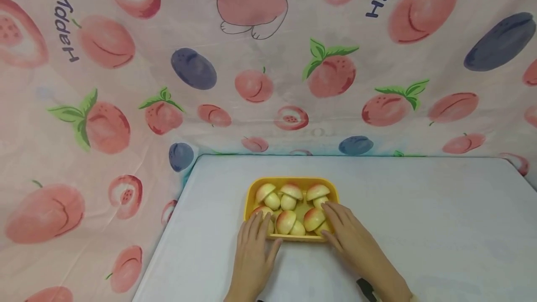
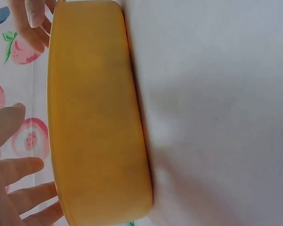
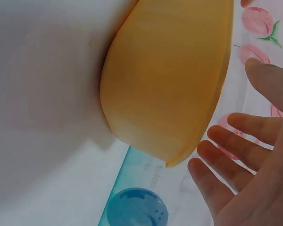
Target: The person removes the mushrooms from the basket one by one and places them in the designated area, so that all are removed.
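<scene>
A yellow rectangular tray [image 1: 293, 179] holds several mushroom-shaped pieces, pale yellow with reddish tinges on their caps, in two rows. My left hand [image 1: 253, 257] lies over the tray's near left corner, fingers extended and partly hiding one mushroom piece [image 1: 263, 210]. At the near right side my right hand [image 1: 352, 232] reaches over the rim, its fingers spread close to another mushroom piece [image 1: 313, 218]. Both wrist views show the tray's smooth outer wall [image 2: 94, 113] with the fingers [image 3: 243, 149] loosely straight beside its rim. Whether fingertips touch the pieces I cannot tell.
The tray stands on a white-covered table [image 1: 419, 213]. Behind it and to the left hangs a pink cloth [image 1: 260, 50] printed with peaches and other fruit, meeting the table's far edge.
</scene>
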`<state>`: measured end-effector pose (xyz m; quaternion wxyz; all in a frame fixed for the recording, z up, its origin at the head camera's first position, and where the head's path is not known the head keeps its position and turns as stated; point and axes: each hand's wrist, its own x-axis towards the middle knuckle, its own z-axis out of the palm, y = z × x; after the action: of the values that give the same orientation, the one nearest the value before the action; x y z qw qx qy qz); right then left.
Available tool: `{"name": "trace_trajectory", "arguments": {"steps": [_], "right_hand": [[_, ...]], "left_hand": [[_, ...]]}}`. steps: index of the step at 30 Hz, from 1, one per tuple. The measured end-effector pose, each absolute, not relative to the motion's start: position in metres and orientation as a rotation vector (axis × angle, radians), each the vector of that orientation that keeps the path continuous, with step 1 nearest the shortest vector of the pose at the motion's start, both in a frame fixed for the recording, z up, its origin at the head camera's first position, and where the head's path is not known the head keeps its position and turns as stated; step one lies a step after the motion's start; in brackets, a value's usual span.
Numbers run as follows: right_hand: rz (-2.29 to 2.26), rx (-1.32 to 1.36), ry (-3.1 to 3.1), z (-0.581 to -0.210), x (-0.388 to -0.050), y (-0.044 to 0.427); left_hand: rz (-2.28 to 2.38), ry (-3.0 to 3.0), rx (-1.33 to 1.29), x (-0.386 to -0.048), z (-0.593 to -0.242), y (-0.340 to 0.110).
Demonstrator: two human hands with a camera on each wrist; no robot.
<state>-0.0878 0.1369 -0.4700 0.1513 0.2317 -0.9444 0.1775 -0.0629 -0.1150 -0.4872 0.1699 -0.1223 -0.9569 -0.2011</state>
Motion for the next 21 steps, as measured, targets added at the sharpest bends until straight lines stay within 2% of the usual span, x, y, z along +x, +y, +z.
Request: {"name": "trace_trajectory", "arguments": {"steps": [21], "right_hand": [[0.561, 0.730, -2.730, -0.472, -0.105, 0.127]], "left_hand": [[-0.709, -2.696, -0.207, -0.074, -0.488, -0.129]]}}
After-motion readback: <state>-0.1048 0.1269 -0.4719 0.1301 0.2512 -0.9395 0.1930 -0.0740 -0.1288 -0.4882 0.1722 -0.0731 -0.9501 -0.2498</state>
